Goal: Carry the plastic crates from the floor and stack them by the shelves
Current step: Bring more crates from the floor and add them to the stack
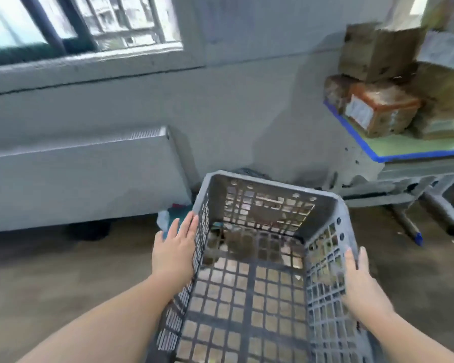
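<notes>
A grey plastic crate point(270, 187) with lattice walls and an open grid bottom is held up in front of me above the floor, nothing inside it. My left hand point(174, 248) lies flat with straight fingers against the outside of its left wall. My right hand point(358, 279) presses the outside of its right wall, fingers straight along the rim. Through the grid bottom the brown floor and some small litter show.
A white radiator point(79, 176) runs along the wall at left under a window. At right stands a table point(414, 150) with a blue-taped edge, loaded with cardboard boxes point(378, 108); its metal legs point(409, 224) reach the floor. Small rubbish point(168, 218) lies by the radiator.
</notes>
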